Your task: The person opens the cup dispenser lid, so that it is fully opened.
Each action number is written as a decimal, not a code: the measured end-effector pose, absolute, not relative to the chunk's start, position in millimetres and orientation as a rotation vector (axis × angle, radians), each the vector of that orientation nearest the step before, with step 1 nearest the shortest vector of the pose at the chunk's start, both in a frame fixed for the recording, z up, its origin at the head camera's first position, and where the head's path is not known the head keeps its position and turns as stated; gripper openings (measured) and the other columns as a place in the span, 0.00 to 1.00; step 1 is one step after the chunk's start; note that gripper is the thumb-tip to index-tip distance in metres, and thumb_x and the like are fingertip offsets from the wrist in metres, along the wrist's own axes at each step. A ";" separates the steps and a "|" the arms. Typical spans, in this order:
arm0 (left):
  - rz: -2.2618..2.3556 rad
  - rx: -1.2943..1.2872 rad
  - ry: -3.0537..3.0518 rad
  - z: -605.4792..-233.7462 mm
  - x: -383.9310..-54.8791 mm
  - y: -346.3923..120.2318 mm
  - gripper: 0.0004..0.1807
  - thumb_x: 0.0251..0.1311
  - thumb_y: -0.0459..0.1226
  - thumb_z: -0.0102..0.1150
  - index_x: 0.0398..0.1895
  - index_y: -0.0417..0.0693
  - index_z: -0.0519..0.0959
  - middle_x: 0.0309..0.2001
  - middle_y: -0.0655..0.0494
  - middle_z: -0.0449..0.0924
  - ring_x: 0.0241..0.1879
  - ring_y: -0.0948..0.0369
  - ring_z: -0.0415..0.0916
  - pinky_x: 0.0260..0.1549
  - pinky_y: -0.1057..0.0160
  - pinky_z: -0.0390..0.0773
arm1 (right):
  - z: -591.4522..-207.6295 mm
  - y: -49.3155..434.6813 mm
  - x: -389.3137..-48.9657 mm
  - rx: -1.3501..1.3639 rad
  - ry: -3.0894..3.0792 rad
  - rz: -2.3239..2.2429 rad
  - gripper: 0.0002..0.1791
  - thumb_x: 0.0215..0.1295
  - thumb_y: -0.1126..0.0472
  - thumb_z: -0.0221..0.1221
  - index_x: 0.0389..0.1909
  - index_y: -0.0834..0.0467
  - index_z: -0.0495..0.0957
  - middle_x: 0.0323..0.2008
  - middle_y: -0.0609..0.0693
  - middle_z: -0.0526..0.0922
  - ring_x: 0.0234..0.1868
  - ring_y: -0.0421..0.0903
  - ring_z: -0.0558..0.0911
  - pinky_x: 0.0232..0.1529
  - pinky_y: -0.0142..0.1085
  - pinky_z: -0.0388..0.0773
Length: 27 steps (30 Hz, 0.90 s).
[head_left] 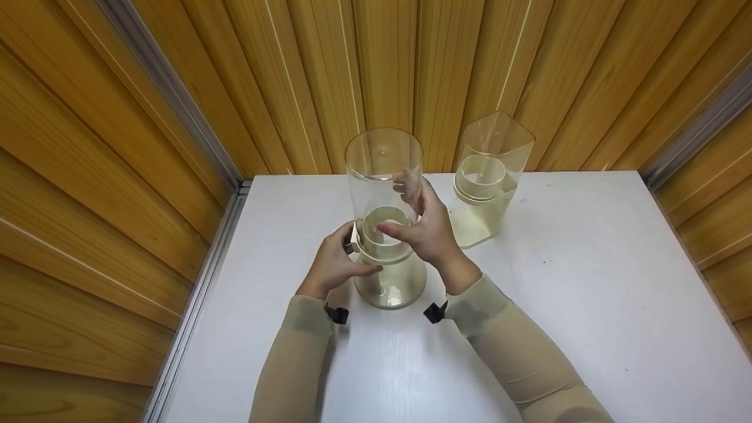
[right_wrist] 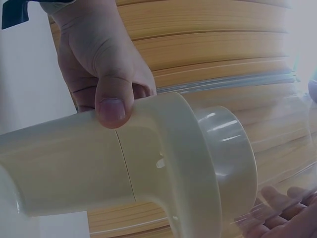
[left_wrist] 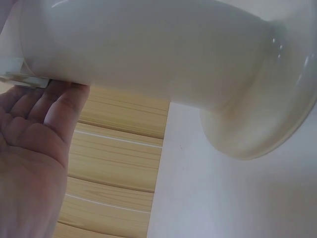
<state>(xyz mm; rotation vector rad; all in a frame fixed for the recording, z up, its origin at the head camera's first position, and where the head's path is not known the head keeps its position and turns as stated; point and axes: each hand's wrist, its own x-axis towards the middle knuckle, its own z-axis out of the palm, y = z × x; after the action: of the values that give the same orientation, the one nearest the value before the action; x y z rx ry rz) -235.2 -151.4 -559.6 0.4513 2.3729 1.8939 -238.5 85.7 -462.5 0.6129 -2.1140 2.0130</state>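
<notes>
A tall dispenser-like vessel stands on the table, with a clear cylinder (head_left: 380, 191) above a cream pedestal (head_left: 390, 288). My left hand (head_left: 336, 261) grips the pedestal's neck, just under its wide collar. Its thumb lies across the front in the right wrist view, and its fingers reach round the far side near a flat cream tab (left_wrist: 27, 79). Higher up, my right hand (head_left: 429, 229) holds the clear cylinder's lower right side, thumb in front and fingers behind. A cream inner ring (right_wrist: 230, 148) shows through the clear wall.
Behind and to the right stands a second clear vessel (head_left: 499, 132) with angled sides and a cream base (head_left: 470, 232). The white table (head_left: 587, 305) is bordered by wood-patterned panels (head_left: 385, 70) at the back and sides. A metal rail (head_left: 200, 305) runs along the left edge.
</notes>
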 end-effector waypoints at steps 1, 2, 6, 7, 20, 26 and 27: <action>1.890 0.449 2.375 -559.5 -235.2 -151.1 0.53 0.46 0.36 0.94 0.80 0.55 0.77 0.71 0.57 0.86 0.74 0.53 0.83 0.79 0.56 0.82 | -462.5 85.5 -238.3 0.609 -2.114 2.013 0.67 0.46 0.26 0.85 0.79 0.60 0.70 0.73 0.58 0.82 0.77 0.55 0.79 0.86 0.58 0.72; 1.888 0.448 2.378 -559.5 -235.1 -150.8 0.53 0.46 0.36 0.94 0.80 0.55 0.77 0.72 0.57 0.86 0.74 0.53 0.83 0.79 0.55 0.82 | -462.6 85.4 -238.3 0.608 -2.114 2.013 0.67 0.46 0.26 0.85 0.79 0.60 0.70 0.73 0.58 0.82 0.77 0.58 0.79 0.86 0.58 0.71; 1.884 0.445 2.379 -559.6 -234.9 -150.7 0.54 0.46 0.36 0.94 0.80 0.55 0.77 0.72 0.56 0.86 0.74 0.52 0.83 0.79 0.53 0.82 | -463.2 85.5 -237.6 0.600 -2.125 2.007 0.66 0.47 0.28 0.86 0.79 0.60 0.69 0.74 0.59 0.81 0.79 0.60 0.78 0.87 0.58 0.71; 1.884 0.438 2.374 -559.5 -234.9 -150.8 0.54 0.46 0.36 0.94 0.80 0.55 0.77 0.71 0.56 0.86 0.74 0.52 0.83 0.79 0.53 0.82 | -463.4 85.6 -237.3 0.599 -2.127 2.005 0.66 0.48 0.29 0.86 0.80 0.60 0.69 0.74 0.59 0.81 0.79 0.60 0.78 0.87 0.58 0.70; 1.865 0.400 2.373 -559.8 -234.1 -151.6 0.55 0.45 0.37 0.94 0.81 0.58 0.76 0.73 0.59 0.85 0.73 0.53 0.84 0.79 0.54 0.82 | -457.7 79.5 -228.2 0.552 -2.175 1.924 0.61 0.53 0.53 0.87 0.85 0.58 0.65 0.77 0.58 0.80 0.83 0.60 0.76 0.90 0.59 0.67; 1.872 0.393 2.368 -560.0 -234.0 -151.4 0.55 0.46 0.37 0.94 0.81 0.58 0.77 0.73 0.58 0.85 0.74 0.53 0.83 0.80 0.52 0.82 | -457.1 79.9 -230.3 0.531 -2.170 1.957 0.59 0.53 0.52 0.87 0.83 0.58 0.67 0.76 0.58 0.81 0.82 0.58 0.77 0.89 0.58 0.68; 1.868 0.390 2.370 -559.9 -233.8 -151.4 0.55 0.46 0.37 0.94 0.81 0.58 0.77 0.73 0.59 0.85 0.75 0.53 0.83 0.80 0.52 0.81 | -457.1 80.2 -231.1 0.530 -2.167 1.964 0.59 0.53 0.52 0.87 0.83 0.58 0.67 0.77 0.58 0.81 0.82 0.58 0.77 0.89 0.57 0.68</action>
<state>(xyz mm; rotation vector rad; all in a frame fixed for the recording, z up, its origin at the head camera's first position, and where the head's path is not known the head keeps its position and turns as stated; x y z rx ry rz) -233.8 -151.4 -559.9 0.3900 2.3700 1.8680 -231.1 80.2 -457.1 0.5302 -2.1671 1.9642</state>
